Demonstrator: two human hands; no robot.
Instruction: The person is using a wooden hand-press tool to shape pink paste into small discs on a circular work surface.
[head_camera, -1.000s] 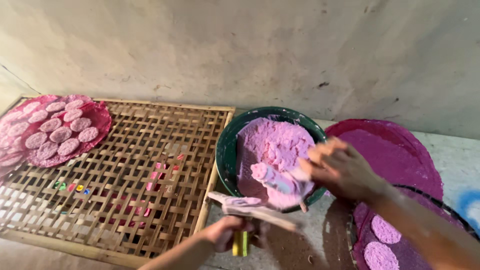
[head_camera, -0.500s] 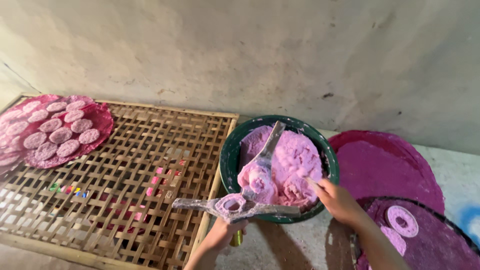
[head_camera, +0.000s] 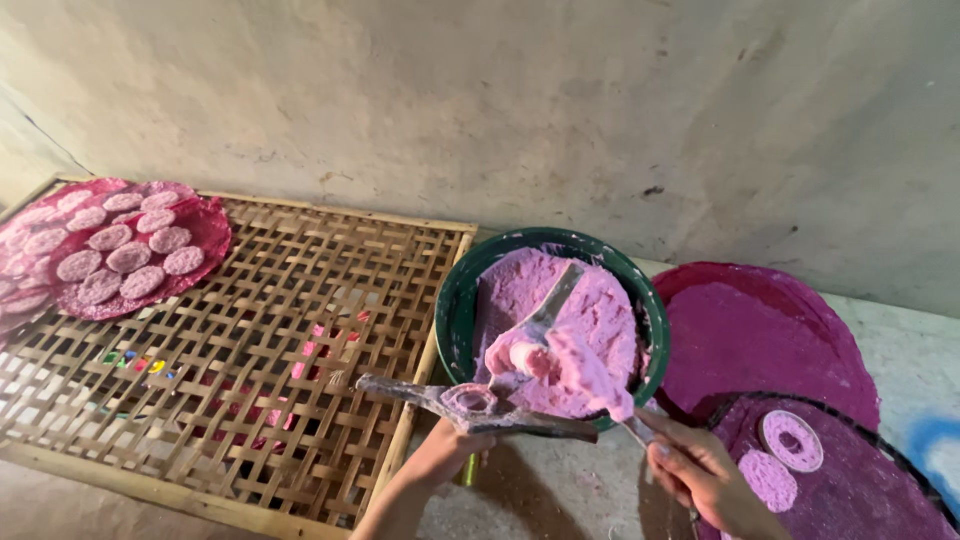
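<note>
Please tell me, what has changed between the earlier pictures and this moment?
The right hand drew back from over the green bowl to its near rim and lifted a lump of pink paste on a scraper. The left hand kept its grip on the ring mould. Bowl and bamboo rack stayed put.

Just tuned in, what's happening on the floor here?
A person is working pink paste out of a green bowl. The left hand holds a metal ring mould on a handle beside the bowl, and the right hand holds a spoon loaded with paste above it. To the right, pink discs lie on a dark round mat. To the left, a woven bamboo rack carries another mat of discs.
</note>
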